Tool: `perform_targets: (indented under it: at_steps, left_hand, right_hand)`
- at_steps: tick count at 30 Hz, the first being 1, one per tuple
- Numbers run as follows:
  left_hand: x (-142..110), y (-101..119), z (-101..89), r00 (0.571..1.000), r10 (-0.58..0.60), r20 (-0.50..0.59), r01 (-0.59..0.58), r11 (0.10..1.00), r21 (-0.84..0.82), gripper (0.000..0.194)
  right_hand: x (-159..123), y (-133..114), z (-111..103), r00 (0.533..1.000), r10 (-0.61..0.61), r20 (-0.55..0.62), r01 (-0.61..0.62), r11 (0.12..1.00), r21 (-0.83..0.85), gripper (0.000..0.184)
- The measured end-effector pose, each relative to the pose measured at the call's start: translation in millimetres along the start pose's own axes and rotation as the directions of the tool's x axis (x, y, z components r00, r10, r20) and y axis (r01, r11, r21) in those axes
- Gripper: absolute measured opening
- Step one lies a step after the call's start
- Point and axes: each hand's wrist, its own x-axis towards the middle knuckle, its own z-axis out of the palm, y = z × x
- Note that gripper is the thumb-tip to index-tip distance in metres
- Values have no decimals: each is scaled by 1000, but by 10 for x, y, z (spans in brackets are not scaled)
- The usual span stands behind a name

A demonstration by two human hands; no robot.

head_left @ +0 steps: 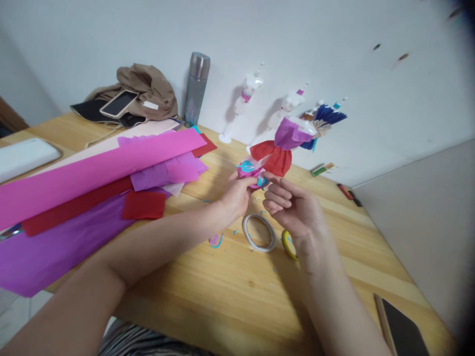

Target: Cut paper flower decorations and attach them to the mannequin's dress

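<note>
My left hand (237, 195) is closed around a small bunch of pink paper (248, 170) with a light blue piece on it. My right hand (291, 205) has curled fingers, its index fingertip at a crumpled blue paper bit (262, 182) beside my left thumb. The right thumb is mostly hidden. Just beyond my hands leans a mannequin figure in a purple paper top (287, 133) and a red paper skirt (272, 155). Below them lie a roll of white tape (245, 232) and a yellow tape roll (285, 245), partly behind my right wrist.
Pink, red and purple paper sheets (92, 173) cover the left of the table. A grey flask (196, 91), a brown cloth (148, 91) with a phone (118, 104), and white mannequin figures (247, 96) stand or lie along the wall. Another phone (403, 329) lies front right. Paper scraps (215, 241) are scattered about.
</note>
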Motion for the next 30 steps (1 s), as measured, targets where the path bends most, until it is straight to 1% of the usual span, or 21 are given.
perform_targets:
  at_steps: [5,10,15,20,26,30]
  left_hand:
    - [40,-11,-17,1000,-19,2,19,998,-51,15]
    - [1,-2,18,1000,-1,28,2,999,-34,25]
    - [-42,23,38,1000,-5,15,6,1000,-17,27]
    - [-39,37,39,1000,-12,13,12,1000,2,28]
    - [-26,35,30,1000,2,25,-2,1000,-3,24]
    - [-21,37,31,1000,4,30,-4,1000,-10,27]
  right_hand:
    - [-11,-8,-12,999,-8,32,8,1000,-25,10]
    - [1,-7,-22,998,-32,54,36,996,-87,10]
    - [2,-2,-39,998,-23,51,25,999,-46,6]
    - [18,18,-58,998,7,64,-8,1000,15,9]
    - [43,42,-72,998,20,56,-22,1000,21,2]
    - [40,55,-83,998,49,36,-52,996,76,9]
